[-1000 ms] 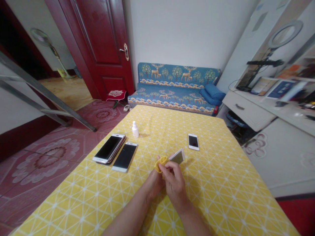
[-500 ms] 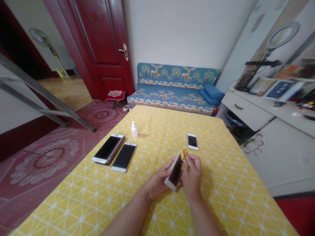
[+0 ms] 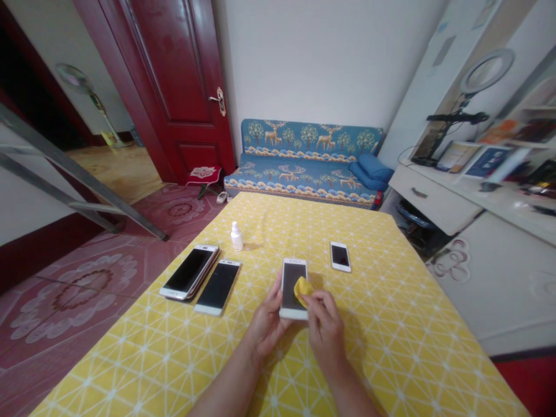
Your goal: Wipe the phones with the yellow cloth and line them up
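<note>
At the lower middle of the frame, my left fingers [image 3: 276, 295] hold a white phone [image 3: 292, 284] upright above the yellow worktop [image 3: 382, 359], while my right fingers [image 3: 316, 301] pinch a yellow cloth [image 3: 303, 291] closed against its screen.

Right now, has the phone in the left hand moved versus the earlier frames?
Yes: the phone in the left hand now sits further left of the small white phone on the table, and has turned from tilted to screen-up.
</note>
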`<state>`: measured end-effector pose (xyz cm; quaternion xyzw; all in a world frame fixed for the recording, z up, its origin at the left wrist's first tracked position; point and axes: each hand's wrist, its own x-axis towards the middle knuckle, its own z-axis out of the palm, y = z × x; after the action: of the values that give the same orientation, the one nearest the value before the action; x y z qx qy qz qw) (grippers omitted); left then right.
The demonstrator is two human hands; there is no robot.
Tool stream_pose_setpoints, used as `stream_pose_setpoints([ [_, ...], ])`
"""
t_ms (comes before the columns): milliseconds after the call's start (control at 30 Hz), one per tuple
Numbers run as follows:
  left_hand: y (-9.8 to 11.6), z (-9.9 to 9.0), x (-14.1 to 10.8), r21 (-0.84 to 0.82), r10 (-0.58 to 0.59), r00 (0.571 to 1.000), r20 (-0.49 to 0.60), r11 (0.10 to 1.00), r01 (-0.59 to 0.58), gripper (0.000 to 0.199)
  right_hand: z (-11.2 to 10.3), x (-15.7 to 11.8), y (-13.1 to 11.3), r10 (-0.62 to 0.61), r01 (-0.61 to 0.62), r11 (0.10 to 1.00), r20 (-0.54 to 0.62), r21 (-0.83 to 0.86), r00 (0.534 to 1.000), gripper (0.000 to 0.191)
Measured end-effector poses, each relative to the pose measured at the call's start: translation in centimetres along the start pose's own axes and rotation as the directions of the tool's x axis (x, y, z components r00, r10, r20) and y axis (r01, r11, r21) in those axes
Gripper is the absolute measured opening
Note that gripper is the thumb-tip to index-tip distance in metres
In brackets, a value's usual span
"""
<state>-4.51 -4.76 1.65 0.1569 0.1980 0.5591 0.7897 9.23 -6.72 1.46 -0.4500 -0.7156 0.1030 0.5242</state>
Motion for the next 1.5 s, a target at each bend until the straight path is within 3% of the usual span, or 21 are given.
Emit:
stream_pose_setpoints([
  [100,-0.3,-0.1,0.2,0.043,-0.005,1.0,0.024,0.999,0.004,0.048,-0.5,-0.1,0.4,0.026,-0.022,0.999,-0.093,0.047,0.995,0.027],
  [267,-0.9,1.0,-0.5,0.213,-0.032,0.999,-0.04,0.976,0.039,0.018,-0.2,-0.9,-1.3,-0.118,0.11,0.98,0.04,0.169,0.992,0.042],
  [333,-1.2,1.4,-0.9,0.234,-0.075,0.995,-0.067,0.968,0.088,0.022,0.0,-0.8,-1.7,-0.161,0.148,0.973,0.062,0.178,0.985,0.046],
  [433,-1.5,1.3,-1.3,0.298,-0.119,0.99,-0.079,0.945,0.137,0.038,-0.1,-0.4,-1.6,-0.159,0.159,0.981,-0.012,0.109,0.987,0.049],
  [533,-1.5,0.6,-1.3,0.47,-0.104,0.994,0.028,0.879,0.079,0.046,-0.7,0.4,-0.9,-0.113,0.116,0.993,-0.154,0.009,0.982,0.049],
  [600,-1.5,0.3,-1.3,0.521,-0.152,0.981,0.122,0.851,0.067,0.045,-1.1,0.8,-0.5,-0.077,0.074,0.997,-0.223,-0.026,0.972,0.047],
  [667,-1.6,0.3,-1.3,0.477,-0.227,0.962,0.154,0.869,0.129,0.044,-1.3,1.0,-0.1,-0.026,0.018,0.999,-0.262,-0.036,0.965,0.044],
  [767,-1.9,0.5,-1.3,0.264,-0.289,0.953,0.09,0.93,0.257,0.041,-1.2,0.9,0.3,0.057,-0.069,0.997,-0.258,-0.038,0.965,0.04],
  [833,-1.8,0.7,-1.1,0.096,-0.279,0.959,0.039,0.957,0.275,0.036,-0.9,0.7,0.3,0.083,-0.091,0.995,-0.205,-0.033,0.975,0.037],
  [1000,-0.6,0.8,-0.3,-0.15,-0.184,0.982,0.036,0.971,0.187,0.037,0.2,-0.2,-0.6,0.036,-0.036,0.999,-0.034,0.001,0.999,0.029],
  [1133,0.2,0.5,-0.2,-0.179,-0.154,0.982,0.113,0.969,0.173,0.055,0.9,-0.7,-2.6,-0.086,0.088,0.996,0.142,-0.007,0.986,0.033],
  [1200,0.5,0.1,-0.1,-0.161,-0.157,0.982,0.101,0.972,0.172,0.057,1.1,-0.8,-3.6,-0.14,0.138,0.99,0.236,0.028,0.962,0.031],
  [1300,1.2,-0.9,0.4,-0.042,-0.089,0.996,-0.005,0.995,0.088,0.054,0.9,-0.8,-4.5,-0.179,0.161,0.984,0.346,0.08,0.921,0.021],
  [1367,1.5,-1.5,0.8,0.124,0.033,0.995,-0.092,0.992,-0.022,0.062,0.7,-0.8,-4.4,-0.147,0.129,0.989,0.394,0.073,0.907,0.016],
  [1433,1.5,-1.7,0.8,0.326,0.204,0.964,-0.17,0.935,-0.14,0.064,0.7,-0.9,-3.8,-0.024,0.007,0.999,0.383,0.044,0.923,0.014],
  [1500,1.1,-1.6,0.6,0.508,0.343,0.924,-0.171,0.834,-0.215,0.052,0.9,-1.0,-2.9,0.149,-0.176,0.983,0.317,0.059,0.936,0.02],
])
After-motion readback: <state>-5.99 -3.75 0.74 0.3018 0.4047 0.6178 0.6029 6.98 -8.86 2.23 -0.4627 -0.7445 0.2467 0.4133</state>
